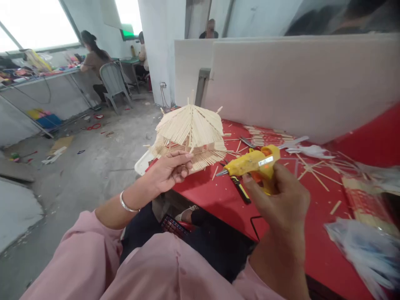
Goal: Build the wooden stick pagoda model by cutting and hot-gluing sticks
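Bright daylight from blown-out window (34,25) upper left, soft shadows, wide-angle bending and blur at edges

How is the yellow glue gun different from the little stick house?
The glue gun is smooth yellow plastic; the stick house is pale wood made of many thin sticks. The glue gun is gripped in the right hand and points left; the house is held at its base by the left hand. The house looks bigger. Both are held over the red table.

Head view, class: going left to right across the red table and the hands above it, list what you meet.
Left hand → stick-built hut model → yellow glue gun → right hand → loose sticks → clear plastic bags.
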`<state>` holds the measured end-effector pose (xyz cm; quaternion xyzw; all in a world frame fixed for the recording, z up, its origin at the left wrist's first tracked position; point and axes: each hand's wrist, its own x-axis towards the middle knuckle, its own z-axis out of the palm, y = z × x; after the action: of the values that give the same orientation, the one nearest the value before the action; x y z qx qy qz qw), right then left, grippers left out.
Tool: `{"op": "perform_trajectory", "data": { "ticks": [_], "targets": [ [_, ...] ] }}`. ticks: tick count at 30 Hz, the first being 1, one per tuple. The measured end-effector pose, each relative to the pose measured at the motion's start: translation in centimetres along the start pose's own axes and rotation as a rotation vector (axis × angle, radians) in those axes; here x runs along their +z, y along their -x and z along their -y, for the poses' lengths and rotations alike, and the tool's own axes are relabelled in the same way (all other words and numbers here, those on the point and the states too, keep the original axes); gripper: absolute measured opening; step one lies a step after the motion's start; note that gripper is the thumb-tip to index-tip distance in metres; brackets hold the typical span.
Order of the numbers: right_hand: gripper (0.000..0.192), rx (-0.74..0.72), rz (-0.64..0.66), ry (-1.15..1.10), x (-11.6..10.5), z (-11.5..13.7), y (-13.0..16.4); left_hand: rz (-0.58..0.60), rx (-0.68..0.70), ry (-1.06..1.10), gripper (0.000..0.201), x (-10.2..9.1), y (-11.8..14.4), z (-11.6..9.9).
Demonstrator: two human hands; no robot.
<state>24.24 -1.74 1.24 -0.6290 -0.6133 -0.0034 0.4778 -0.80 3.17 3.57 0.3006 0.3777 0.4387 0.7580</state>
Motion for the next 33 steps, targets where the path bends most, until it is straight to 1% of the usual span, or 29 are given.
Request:
{"op": "perform_trajectory", "data": {
  "ticks": [4, 9, 11, 13, 15, 16, 18, 19, 21, 23, 25, 27, 29, 31, 33],
  "targets": [
    [0.042, -0.067, 0.01, 0.001, 0.9, 0.5, -0.4, 0.016, -0.073, 0.101, 0.028, -0.2, -0.8, -0.5],
    [0.036, -0.069, 0.01, 0.102, 1.5, 0.7, -0.7, 0.058, -0.095, 0.168, 0.033, -0.6, -1.8, -1.0],
    [0.036, -0.057, -0.021, 0.152, 1.4, 0.5, -0.9, 0.067, -0.092, 0.156, 0.033, -0.8, -1.6, -1.0],
    [0.036, -0.012, -0.045, 0.202, 0.9, -0.4, -0.9, 0.081, -0.086, 0.126, 0.033, -0.7, -0.8, -0.5],
    [0.036, 0.048, -0.029, 0.257, -0.1, -2.1, -0.3, 0.132, -0.103, 0.08, 0.034, -0.3, 0.3, 0.6],
    [0.035, 0.083, -0.004, 0.29, -0.8, -3.3, 0.2, 0.183, -0.135, 0.053, 0.034, -0.1, 0.7, 1.4],
    [0.033, 0.173, 0.059, 0.37, -2.0, -6.1, 1.9, 0.287, -0.207, 0.01, 0.037, 0.6, 1.1, 3.7],
    [0.033, 0.235, 0.105, 0.42, -2.5, -7.6, 3.0, 0.314, -0.229, -0.003, 0.039, 0.9, 0.9, 5.0],
    [0.031, 0.391, 0.233, 0.524, -3.3, -10.5, 5.3, 0.306, -0.247, -0.014, 0.043, 1.4, -0.2, 7.8],
    [0.03, 0.537, 0.374, 0.601, -3.7, -13.1, 7.4, 0.256, -0.261, -0.021, 0.047, 2.0, -2.1, 10.6],
    [0.031, 0.631, 0.475, 0.654, -3.9, -15.1, 8.7, 0.184, -0.241, -0.036, 0.048, 2.5, -4.2, 12.9],
    [0.032, 0.65, 0.521, 0.698, -4.0, -16.4, 9.2, 0.135, -0.236, -0.061, 0.044, 2.9, -6.0, 14.3],
    [0.037, 0.605, 0.542, 0.767, -4.2, -16.8, 9.1, 0.084, -0.236, -0.083, 0.039, 3.1, -7.3, 14.9],
    [0.046, 0.524, 0.53, 0.843, -4.5, -16.2, 8.5, 0.032, -0.231, -0.096, 0.033, 3.2, -8.1, 14.9],
    [0.053, 0.427, 0.464, 0.84, -4.4, -15.1, 7.6, -0.015, -0.206, -0.101, 0.028, 3.1, -8.7, 14.9]
  ]
}}
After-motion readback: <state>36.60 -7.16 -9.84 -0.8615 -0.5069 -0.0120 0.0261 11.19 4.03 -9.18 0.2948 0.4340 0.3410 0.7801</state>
